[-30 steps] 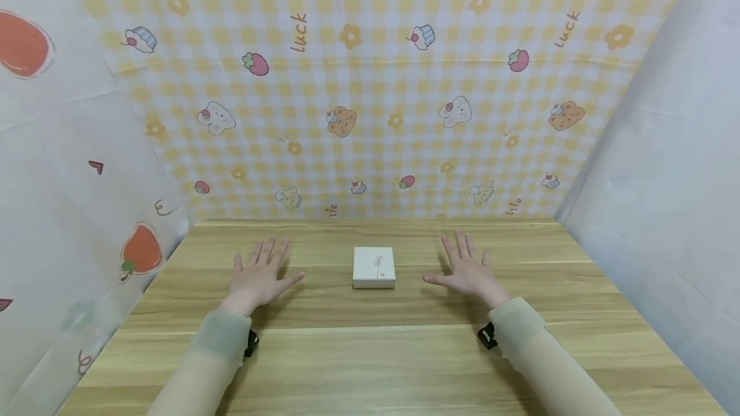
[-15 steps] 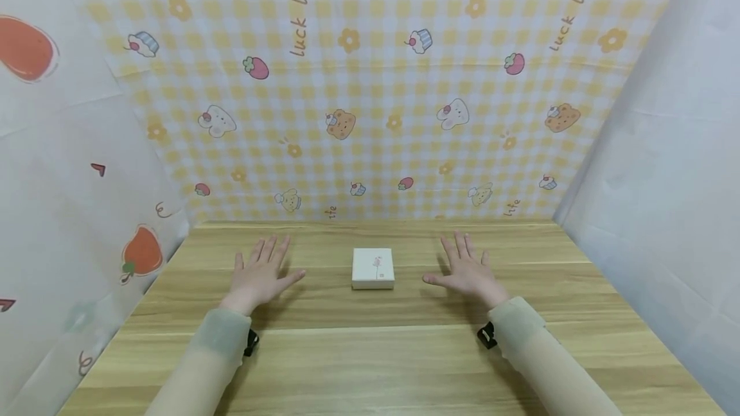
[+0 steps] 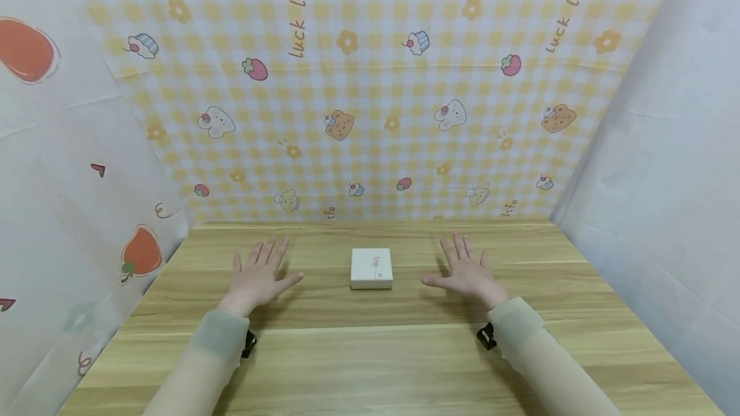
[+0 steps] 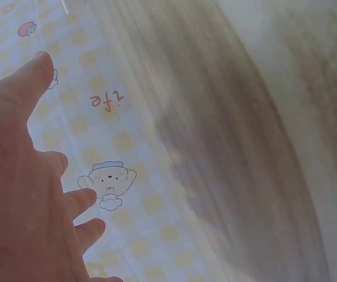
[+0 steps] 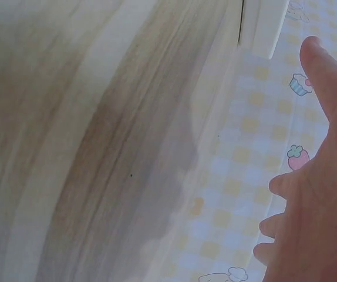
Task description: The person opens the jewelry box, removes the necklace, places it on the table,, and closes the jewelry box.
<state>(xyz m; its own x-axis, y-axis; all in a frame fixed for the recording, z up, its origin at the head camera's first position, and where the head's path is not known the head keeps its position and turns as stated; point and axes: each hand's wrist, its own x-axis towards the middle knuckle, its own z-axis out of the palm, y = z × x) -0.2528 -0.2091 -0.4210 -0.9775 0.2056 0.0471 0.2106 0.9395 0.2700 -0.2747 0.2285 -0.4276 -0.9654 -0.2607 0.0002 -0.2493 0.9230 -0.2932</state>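
Observation:
A small square white box (image 3: 371, 268) with a pink flower print on its lid sits toward the back middle of the wooden table. To its left is my left hand (image 3: 260, 281), palm down with fingers spread, holding nothing. My right hand (image 3: 467, 275) mirrors it on the other side, thumb pointing toward the box and a gap between them. In the right wrist view, part of the box (image 5: 265, 26) shows at the top, beyond the right thumb (image 5: 316, 56). The left wrist view has the spread left hand (image 4: 27, 170) along its left side.
The wood-grain table (image 3: 370, 364) ends at a yellow checked cloth (image 3: 370, 95) hung behind it. White cloths flank both sides, the left one (image 3: 63, 210) printed with fruit. A black strap piece (image 3: 487, 336) shows below the right sleeve, another (image 3: 249, 343) below the left.
The head view has shifted very slightly. Both hands and the box have kept their places.

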